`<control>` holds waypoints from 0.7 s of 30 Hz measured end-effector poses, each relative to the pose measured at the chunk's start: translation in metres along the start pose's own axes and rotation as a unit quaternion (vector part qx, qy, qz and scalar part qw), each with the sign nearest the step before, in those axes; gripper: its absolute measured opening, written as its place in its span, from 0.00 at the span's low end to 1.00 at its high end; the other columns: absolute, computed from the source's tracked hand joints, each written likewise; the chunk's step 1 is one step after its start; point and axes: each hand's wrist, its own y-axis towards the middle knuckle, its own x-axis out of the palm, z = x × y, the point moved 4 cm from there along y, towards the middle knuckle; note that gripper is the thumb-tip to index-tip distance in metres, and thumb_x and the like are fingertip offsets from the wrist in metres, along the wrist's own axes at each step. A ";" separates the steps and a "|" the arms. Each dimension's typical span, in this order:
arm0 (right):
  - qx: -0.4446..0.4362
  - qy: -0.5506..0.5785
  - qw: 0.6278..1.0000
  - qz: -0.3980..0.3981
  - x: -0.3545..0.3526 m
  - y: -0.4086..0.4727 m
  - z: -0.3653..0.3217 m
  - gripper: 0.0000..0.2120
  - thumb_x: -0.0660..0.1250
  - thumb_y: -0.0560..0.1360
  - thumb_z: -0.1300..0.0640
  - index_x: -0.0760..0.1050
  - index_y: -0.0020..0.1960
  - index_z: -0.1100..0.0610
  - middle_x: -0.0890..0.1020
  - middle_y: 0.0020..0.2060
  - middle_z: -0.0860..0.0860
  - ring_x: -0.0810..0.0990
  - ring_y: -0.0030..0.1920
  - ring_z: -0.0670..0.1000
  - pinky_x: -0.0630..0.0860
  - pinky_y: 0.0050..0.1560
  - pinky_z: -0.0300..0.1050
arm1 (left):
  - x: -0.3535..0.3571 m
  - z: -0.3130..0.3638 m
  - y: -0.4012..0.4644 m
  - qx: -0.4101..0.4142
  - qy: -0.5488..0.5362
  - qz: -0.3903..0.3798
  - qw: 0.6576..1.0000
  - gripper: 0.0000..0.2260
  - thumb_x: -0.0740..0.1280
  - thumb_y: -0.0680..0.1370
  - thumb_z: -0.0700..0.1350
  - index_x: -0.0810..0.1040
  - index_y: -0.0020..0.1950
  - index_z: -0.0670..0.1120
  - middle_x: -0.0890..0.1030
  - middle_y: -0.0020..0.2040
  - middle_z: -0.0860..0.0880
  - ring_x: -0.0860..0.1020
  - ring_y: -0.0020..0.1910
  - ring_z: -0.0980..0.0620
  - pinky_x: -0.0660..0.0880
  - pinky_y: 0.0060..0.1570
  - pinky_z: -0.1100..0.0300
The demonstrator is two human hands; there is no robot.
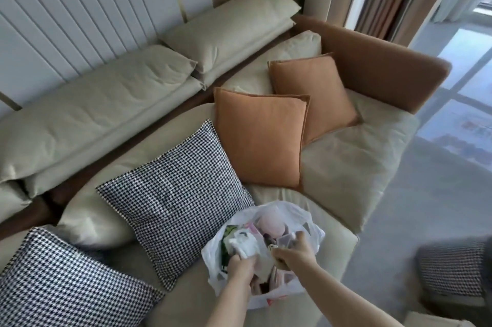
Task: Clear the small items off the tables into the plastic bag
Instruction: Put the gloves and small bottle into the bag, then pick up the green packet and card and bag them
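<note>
The bag [266, 252] sits on the sofa [346, 167] seat edge, full of small items. The left hand [241, 268] grips its white handle bunched at the mouth; the right hand [294, 251] pinches the opposite rim, beside a checked cushion [175, 193]

White translucent plastic bag [300, 216] on sofa seat, mouth open, stuffed with small items [269, 225].

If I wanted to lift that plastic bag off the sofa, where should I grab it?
Probably by the loose rim of the plastic bag, gathered from above: it sits open-mouthed and full on the sofa, so its soft sides would likely sag. The left hand already grips the near edge.
</note>
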 end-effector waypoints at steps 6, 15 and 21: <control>-0.030 -0.014 0.999 -0.033 0.013 0.025 0.010 0.44 0.76 0.66 0.63 0.55 0.73 0.54 0.77 0.47 0.50 0.77 0.46 0.48 0.75 0.42 0.41 | 0.004 0.000 0.022 0.003 -0.013 -0.001 1.000 0.16 0.64 0.76 0.32 0.76 0.63 0.40 0.80 0.44 0.44 0.77 0.39 0.46 0.77 0.47 0.53; -0.018 -0.027 0.999 0.029 -0.002 -0.003 0.003 0.46 0.77 0.66 0.53 0.54 0.76 0.52 0.66 0.71 0.54 0.73 0.64 0.55 0.75 0.60 0.53 | -0.019 0.011 -0.006 0.060 0.072 0.011 0.995 0.18 0.65 0.77 0.37 0.73 0.68 0.43 0.77 0.59 0.43 0.75 0.57 0.42 0.72 0.63 0.49; -0.040 -0.099 0.992 0.061 -0.008 -0.053 0.003 0.16 0.68 0.70 0.60 0.76 0.54 0.67 0.78 0.37 0.54 0.76 0.38 0.53 0.71 0.41 0.45 | -0.031 0.016 -0.042 0.100 0.116 -0.074 0.985 0.13 0.65 0.75 0.37 0.77 0.59 0.44 0.82 0.43 0.47 0.80 0.42 0.49 0.79 0.51 0.54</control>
